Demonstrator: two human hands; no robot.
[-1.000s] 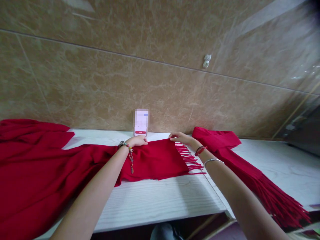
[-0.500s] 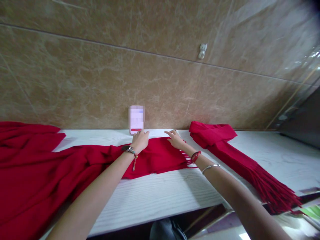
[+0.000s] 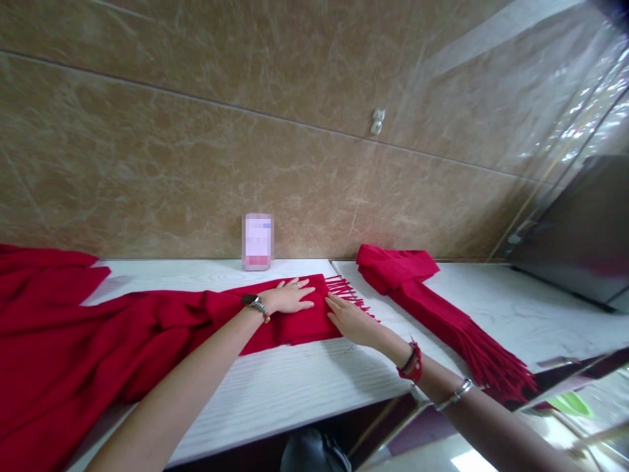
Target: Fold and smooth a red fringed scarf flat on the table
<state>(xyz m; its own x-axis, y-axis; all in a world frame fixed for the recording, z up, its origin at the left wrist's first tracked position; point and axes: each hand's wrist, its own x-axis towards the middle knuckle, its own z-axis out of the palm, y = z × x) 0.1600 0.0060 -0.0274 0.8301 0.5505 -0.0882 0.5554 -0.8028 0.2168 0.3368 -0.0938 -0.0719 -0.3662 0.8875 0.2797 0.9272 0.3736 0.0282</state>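
Observation:
A red fringed scarf stretches from a loose heap at the left to a flat, folded end near the middle of the table. My left hand lies palm down on that flat part, fingers spread, a ring on one finger. Close beside it, my right hand rests at the scarf's end by the fringe, its fingers stretched out and side by side. Neither hand grips the cloth. To the right, a second red scarf lies doubled over at the top, its fringe hanging near the front edge.
A phone with a blurred screen leans on the brown marbled wall behind the white table. A small white cat-shaped piece is on the wall. A dark box-like object stands at the far right; a green basin is below.
Both hands have come down from the scarf's far edge onto its flat end. The left fingers have spread out, and the right hand has flattened near the fringe. The view has shifted slightly.

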